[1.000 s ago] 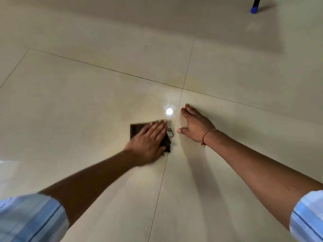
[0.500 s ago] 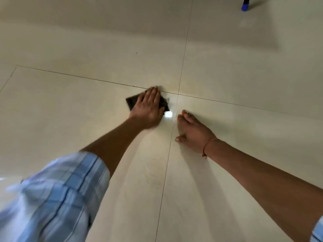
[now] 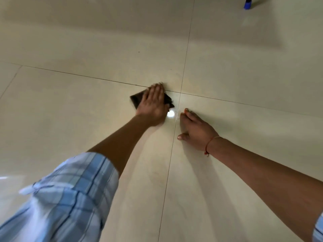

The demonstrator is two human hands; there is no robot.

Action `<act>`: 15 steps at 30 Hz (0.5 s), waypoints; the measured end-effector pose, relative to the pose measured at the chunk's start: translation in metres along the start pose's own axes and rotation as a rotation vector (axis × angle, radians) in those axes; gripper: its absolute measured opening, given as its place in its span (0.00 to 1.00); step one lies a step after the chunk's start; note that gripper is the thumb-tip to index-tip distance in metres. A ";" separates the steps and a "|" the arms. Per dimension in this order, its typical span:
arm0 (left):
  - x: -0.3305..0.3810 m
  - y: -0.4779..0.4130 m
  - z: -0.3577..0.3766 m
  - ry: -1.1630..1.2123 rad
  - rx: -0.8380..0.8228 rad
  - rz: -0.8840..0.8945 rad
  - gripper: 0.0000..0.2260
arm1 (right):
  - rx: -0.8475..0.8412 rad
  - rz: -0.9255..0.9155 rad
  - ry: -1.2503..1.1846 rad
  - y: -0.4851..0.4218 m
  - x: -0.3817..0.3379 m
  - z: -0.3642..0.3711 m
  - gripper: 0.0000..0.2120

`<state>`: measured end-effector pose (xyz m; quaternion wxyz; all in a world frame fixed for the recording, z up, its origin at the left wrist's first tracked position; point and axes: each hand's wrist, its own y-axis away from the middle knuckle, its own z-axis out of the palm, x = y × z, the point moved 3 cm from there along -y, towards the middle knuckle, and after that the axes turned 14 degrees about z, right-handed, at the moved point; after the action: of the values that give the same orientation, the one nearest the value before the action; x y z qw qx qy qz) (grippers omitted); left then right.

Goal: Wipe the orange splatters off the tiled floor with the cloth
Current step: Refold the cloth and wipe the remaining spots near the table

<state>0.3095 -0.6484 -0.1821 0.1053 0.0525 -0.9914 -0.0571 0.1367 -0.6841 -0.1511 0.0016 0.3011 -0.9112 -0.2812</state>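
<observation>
A dark brown folded cloth [image 3: 136, 100] lies flat on the cream tiled floor [image 3: 70, 110], just left of where four tiles meet. My left hand [image 3: 153, 103] presses down on it with fingers stretched forward, covering most of the cloth. My right hand [image 3: 194, 128] rests palm down on the tile to the right of the grout line, fingers together, holding nothing; a thin red thread circles its wrist. No distinct orange splatter shows; only a faint yellowish smear [image 3: 174, 74] lies beyond the cloth.
A bright light reflection [image 3: 171, 113] glints between the hands. A blue-tipped leg or pole [image 3: 247, 5] stands at the far top right. Grout lines cross near the cloth. Tiled floor spreads all around.
My left hand slid the cloth forward, away from me, up to the tile junction. The right hand stayed planted. The left sleeve came further into view.
</observation>
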 end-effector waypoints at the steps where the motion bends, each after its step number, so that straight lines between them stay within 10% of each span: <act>1: 0.018 0.016 0.006 -0.016 -0.014 0.118 0.31 | 0.004 -0.004 -0.012 0.000 0.000 -0.001 0.38; 4: 0.032 0.048 0.013 -0.084 -0.050 0.433 0.32 | 0.014 0.023 -0.038 0.001 0.002 -0.003 0.43; 10: -0.018 -0.001 -0.004 -0.022 0.000 -0.106 0.30 | -0.002 0.040 -0.005 -0.002 0.001 -0.002 0.43; 15: 0.037 0.043 0.015 -0.080 -0.045 0.335 0.31 | -0.012 0.036 -0.057 0.002 -0.001 -0.008 0.42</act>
<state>0.2666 -0.6085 -0.1838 0.0751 -0.1184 -0.9881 -0.0629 0.1381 -0.6864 -0.1431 -0.0173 0.2764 -0.9145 -0.2949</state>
